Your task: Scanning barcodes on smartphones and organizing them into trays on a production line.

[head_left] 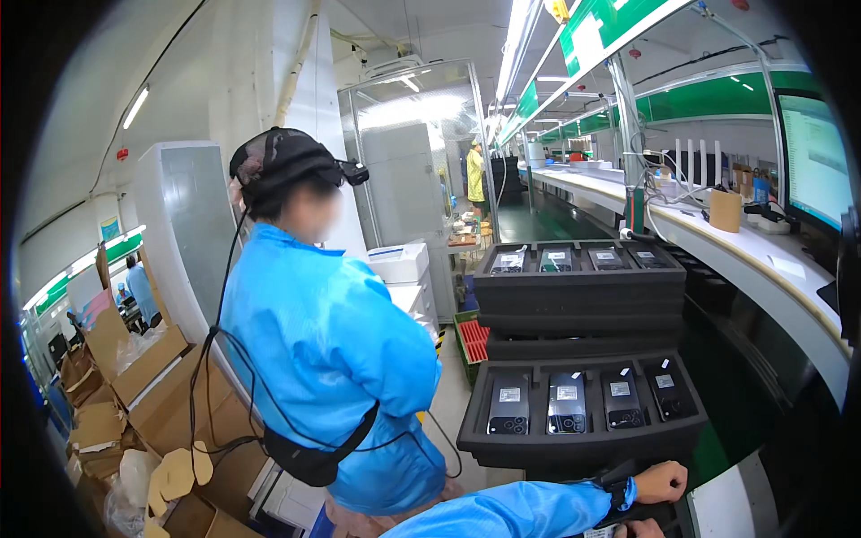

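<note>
We see the bare left hand (662, 482) at the near right, its fingers curled in to a loose fist; we cannot tell whether anything is inside it. A black wrist strap (617, 485) circles its wrist over a shiny blue fabric sleeve (511, 511). Just nearer than it, we make out part of the bare right hand (640, 529), mostly cut off, so we cannot tell whether it is open or closed; beside it on the left lies a pale labelled object (600, 532), also cut off. Just beyond the left hand, we find four dark, glossy rectangular phones (566, 405) with white labels, side by side in the slots of a near black foam tray (556, 439). Farther back, a taller stack of black foam trays (578, 294) bears four more phones in its top layer. To the left of the trays stands a co-worker in a blue smock (314, 332) and a black cap (285, 161). On the right, we see a long white workbench (744, 254) with a tan cylinder (725, 212) and a lit monitor (814, 161). At the far left are opened brown cardboard boxes (170, 394); far off, another person wears a yellow smock (474, 173).
</note>
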`<control>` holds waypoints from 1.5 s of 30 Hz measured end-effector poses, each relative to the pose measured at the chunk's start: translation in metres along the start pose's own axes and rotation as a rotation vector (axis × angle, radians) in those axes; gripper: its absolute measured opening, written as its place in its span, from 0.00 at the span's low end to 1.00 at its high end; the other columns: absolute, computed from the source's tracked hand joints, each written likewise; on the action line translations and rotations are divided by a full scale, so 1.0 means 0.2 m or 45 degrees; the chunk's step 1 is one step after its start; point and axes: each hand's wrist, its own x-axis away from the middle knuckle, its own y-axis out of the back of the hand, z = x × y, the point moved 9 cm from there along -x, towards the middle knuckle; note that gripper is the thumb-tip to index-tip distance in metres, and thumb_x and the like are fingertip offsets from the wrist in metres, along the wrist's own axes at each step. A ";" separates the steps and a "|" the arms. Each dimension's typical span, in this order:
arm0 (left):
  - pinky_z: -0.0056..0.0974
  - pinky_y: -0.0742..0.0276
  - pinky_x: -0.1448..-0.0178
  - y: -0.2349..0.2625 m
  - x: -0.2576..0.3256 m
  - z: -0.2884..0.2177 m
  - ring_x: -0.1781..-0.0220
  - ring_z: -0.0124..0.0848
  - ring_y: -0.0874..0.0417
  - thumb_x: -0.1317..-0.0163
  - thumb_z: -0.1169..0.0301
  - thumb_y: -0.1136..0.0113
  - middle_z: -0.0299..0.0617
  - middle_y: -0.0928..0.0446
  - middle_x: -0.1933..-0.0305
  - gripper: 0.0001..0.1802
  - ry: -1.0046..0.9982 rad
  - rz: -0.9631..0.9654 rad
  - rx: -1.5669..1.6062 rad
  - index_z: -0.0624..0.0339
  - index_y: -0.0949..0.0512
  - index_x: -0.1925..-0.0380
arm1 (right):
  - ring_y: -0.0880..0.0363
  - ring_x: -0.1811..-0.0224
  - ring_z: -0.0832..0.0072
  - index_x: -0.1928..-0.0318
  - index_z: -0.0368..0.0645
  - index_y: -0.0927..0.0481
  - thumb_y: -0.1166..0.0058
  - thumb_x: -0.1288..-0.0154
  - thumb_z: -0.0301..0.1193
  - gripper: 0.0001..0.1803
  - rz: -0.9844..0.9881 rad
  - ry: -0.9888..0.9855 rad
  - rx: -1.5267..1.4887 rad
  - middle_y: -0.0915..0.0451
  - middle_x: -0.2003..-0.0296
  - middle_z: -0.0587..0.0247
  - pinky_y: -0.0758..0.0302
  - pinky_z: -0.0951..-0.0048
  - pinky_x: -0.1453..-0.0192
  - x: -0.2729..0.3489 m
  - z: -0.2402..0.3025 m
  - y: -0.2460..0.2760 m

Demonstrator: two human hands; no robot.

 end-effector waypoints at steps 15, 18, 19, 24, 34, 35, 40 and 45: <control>0.43 0.24 0.60 0.03 0.01 -0.06 0.67 0.45 0.18 0.54 0.71 0.37 0.45 0.20 0.73 0.07 0.016 -0.026 -0.092 0.63 0.21 0.83 | 0.17 0.58 0.53 0.58 0.48 0.13 0.42 0.31 0.42 0.13 0.001 -0.044 -0.012 0.17 0.59 0.58 0.21 0.56 0.55 -0.01 0.02 0.02; 0.43 0.24 0.60 0.01 0.01 -0.04 0.67 0.45 0.18 0.53 0.71 0.37 0.45 0.20 0.72 0.07 0.028 0.002 -0.084 0.63 0.21 0.83 | 0.17 0.58 0.53 0.58 0.48 0.13 0.43 0.31 0.42 0.13 0.031 -0.055 0.006 0.17 0.59 0.58 0.21 0.57 0.55 0.00 0.00 0.00; 0.43 0.24 0.60 0.01 0.02 -0.03 0.67 0.45 0.18 0.53 0.71 0.37 0.44 0.20 0.72 0.07 0.026 -0.014 -0.081 0.63 0.22 0.83 | 0.17 0.58 0.53 0.58 0.48 0.13 0.43 0.31 0.42 0.13 0.030 -0.056 0.007 0.17 0.59 0.58 0.21 0.57 0.55 0.00 0.00 0.00; 0.43 0.24 0.61 0.00 0.02 -0.04 0.67 0.45 0.18 0.53 0.71 0.37 0.44 0.21 0.72 0.07 -0.032 -0.043 -0.099 0.64 0.22 0.82 | 0.17 0.59 0.54 0.58 0.47 0.12 0.43 0.31 0.41 0.13 0.021 -0.029 -0.001 0.16 0.59 0.58 0.21 0.57 0.56 0.00 0.00 0.00; 0.44 0.24 0.59 0.03 0.01 -0.08 0.67 0.46 0.18 0.54 0.71 0.36 0.45 0.21 0.72 0.08 0.027 -0.026 -0.073 0.65 0.21 0.82 | 0.17 0.61 0.54 0.59 0.47 0.12 0.42 0.31 0.40 0.12 0.009 -0.004 0.073 0.16 0.61 0.57 0.21 0.58 0.57 -0.01 0.00 0.00; 0.44 0.24 0.59 0.02 0.01 -0.08 0.67 0.45 0.18 0.54 0.71 0.36 0.45 0.20 0.71 0.08 0.056 -0.002 -0.066 0.64 0.21 0.82 | 0.17 0.61 0.54 0.60 0.46 0.12 0.42 0.31 0.40 0.12 -0.010 0.022 0.082 0.16 0.62 0.57 0.21 0.58 0.57 0.00 0.00 0.00; 0.44 0.25 0.57 0.02 0.03 -0.06 0.65 0.44 0.18 0.53 0.71 0.35 0.43 0.21 0.70 0.08 0.064 0.014 -0.109 0.63 0.23 0.82 | 0.17 0.62 0.53 0.60 0.45 0.12 0.42 0.31 0.40 0.13 -0.010 0.024 0.068 0.15 0.65 0.54 0.21 0.57 0.57 -0.01 0.00 -0.01; 0.44 0.26 0.55 0.01 0.02 -0.06 0.63 0.42 0.19 0.51 0.73 0.36 0.40 0.22 0.70 0.08 0.059 0.044 -0.107 0.62 0.25 0.82 | 0.16 0.61 0.51 0.59 0.45 0.12 0.43 0.31 0.40 0.13 0.017 -0.003 0.028 0.14 0.63 0.52 0.20 0.56 0.56 -0.02 0.01 0.00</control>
